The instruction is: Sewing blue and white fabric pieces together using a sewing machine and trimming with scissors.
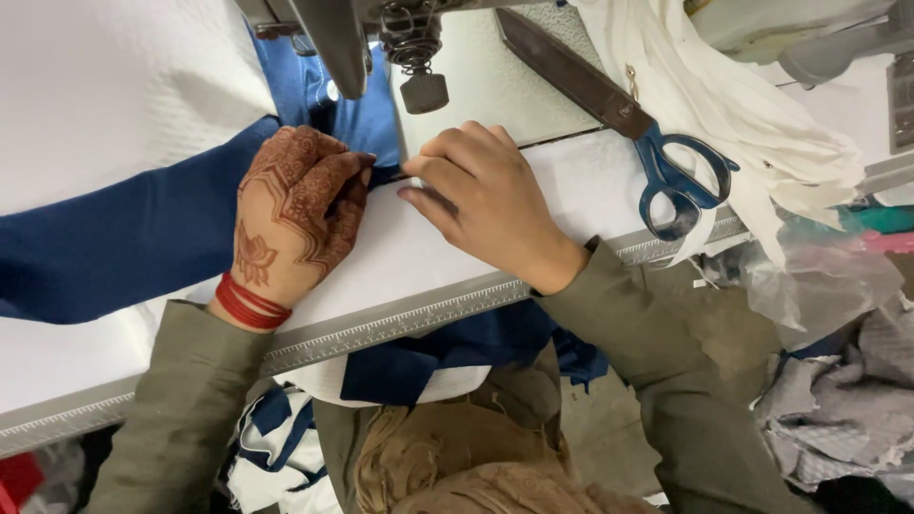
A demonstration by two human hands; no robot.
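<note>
My left hand (295, 205), patterned with reddish-brown henna and wearing red thread at the wrist, presses curled fingers on a dark blue fabric (124, 238) lying across the white sewing table (533, 190). My right hand (476, 190) rests beside it, fingertips pinching the fabric's edge just in front of the sewing machine head (381, 38). Both hands meet near the needle area, where more blue cloth passes under the machine.
Large scissors (619, 114) with blue handles lie at the right of the machine, beside a heap of cream cloth (743, 105). A metal ruler strip (400, 319) edges the table. Blue and white fabric hangs in my lap; grey cloth scraps (838, 409) pile at right.
</note>
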